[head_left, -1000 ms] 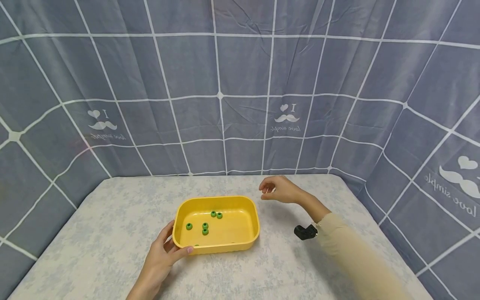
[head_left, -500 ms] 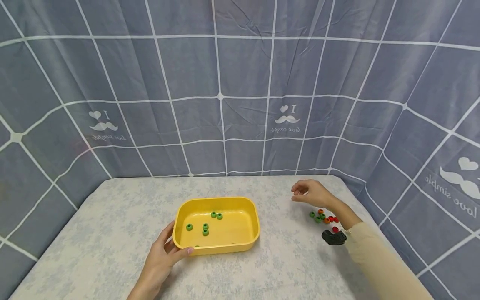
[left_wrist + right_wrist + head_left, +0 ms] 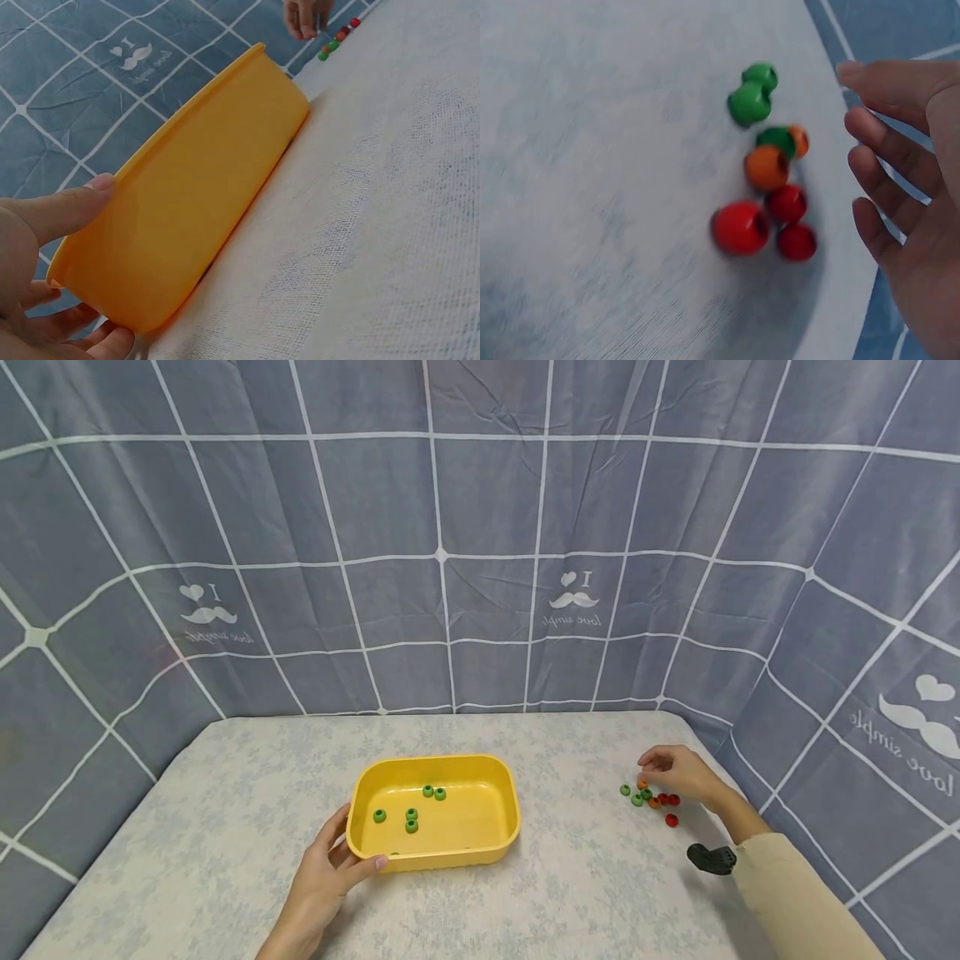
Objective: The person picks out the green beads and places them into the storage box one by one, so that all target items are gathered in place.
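Your left hand grips the yellow tray corner, while your right hand, fingers loosely curled and holding nothing, hovers over the bead cluster near the table edge, so a careless touch could roll 1 bead off.

pale floral tablecloth, blue checked backdrop curtain

Smooth yellow plastic tray, faint sheen; glossy little beads; matt woven cloth over the table.
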`<state>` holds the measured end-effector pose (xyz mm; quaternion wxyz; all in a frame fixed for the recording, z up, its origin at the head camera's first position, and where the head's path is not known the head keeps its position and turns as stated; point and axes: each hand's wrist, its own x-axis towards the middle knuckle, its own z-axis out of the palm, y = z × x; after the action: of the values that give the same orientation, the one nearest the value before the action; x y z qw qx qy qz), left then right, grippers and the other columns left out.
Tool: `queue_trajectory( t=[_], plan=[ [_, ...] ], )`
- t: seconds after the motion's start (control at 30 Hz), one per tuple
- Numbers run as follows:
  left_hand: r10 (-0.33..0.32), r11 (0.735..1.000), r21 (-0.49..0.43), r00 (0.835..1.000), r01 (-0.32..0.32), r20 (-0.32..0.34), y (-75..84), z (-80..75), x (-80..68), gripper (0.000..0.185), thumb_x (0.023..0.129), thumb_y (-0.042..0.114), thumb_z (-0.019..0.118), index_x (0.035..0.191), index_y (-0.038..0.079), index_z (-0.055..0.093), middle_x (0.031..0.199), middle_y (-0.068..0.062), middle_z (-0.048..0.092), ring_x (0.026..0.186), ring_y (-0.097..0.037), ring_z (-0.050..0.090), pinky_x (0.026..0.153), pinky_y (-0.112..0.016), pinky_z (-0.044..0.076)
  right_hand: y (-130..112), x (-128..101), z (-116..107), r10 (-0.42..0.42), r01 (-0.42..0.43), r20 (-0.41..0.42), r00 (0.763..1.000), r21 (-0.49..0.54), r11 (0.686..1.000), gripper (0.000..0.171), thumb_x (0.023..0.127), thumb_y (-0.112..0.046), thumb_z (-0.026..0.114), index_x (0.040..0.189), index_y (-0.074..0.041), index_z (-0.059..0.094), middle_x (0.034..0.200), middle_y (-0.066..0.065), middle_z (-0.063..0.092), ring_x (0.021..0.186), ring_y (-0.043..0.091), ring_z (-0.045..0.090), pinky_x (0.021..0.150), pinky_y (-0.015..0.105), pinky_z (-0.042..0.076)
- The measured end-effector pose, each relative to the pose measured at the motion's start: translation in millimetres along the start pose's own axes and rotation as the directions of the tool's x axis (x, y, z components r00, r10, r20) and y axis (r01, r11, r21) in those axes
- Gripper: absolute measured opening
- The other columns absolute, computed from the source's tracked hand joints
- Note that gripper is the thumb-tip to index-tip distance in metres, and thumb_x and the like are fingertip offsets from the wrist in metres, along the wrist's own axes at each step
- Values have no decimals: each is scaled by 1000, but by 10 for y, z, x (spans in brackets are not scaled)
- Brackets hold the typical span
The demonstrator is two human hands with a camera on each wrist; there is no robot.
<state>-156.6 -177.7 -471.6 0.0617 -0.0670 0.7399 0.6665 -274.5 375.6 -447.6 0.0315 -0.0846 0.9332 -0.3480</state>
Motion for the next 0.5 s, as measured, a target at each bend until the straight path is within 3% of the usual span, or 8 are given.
queue_trajectory(
  t=[0.1, 0.23, 0.5],
  plan=[
    [-1, 1000, 2, 1000, 1, -8, 1, 7, 1, 115, 84, 26, 90, 167, 10, 12, 169, -19, 16, 149, -39, 33, 103, -31, 51, 107, -93, 22, 40, -40, -8, 999, 7, 999, 23, 95, -15, 76, 111, 1, 71, 95, 4, 69, 79, 19, 61, 64, 32, 53],
    [3, 1000, 3, 1000, -3, -15, -2, 12, -5, 115, 83, 25, 90, 167, 10, 13, 169, -18, 17, 148, -39, 34, 103, -31, 51, 219, -172, 72, 33, -33, 0, 999, 8, 999, 22, 93, -16, 78, 107, 0, 72, 93, 4, 70, 77, 19, 60, 61, 29, 51],
    [11, 1000, -15, 1000, -12, -11, -12, 7, -8, 115, 83, 25, 90, 167, 9, 13, 168, -18, 19, 148, -38, 35, 102, -30, 52, 288, -178, 171, 49, -49, 7, 999, 38, 998, 23, 92, -15, 76, 108, 0, 72, 95, 4, 70, 82, 18, 60, 68, 31, 51]
  ],
)
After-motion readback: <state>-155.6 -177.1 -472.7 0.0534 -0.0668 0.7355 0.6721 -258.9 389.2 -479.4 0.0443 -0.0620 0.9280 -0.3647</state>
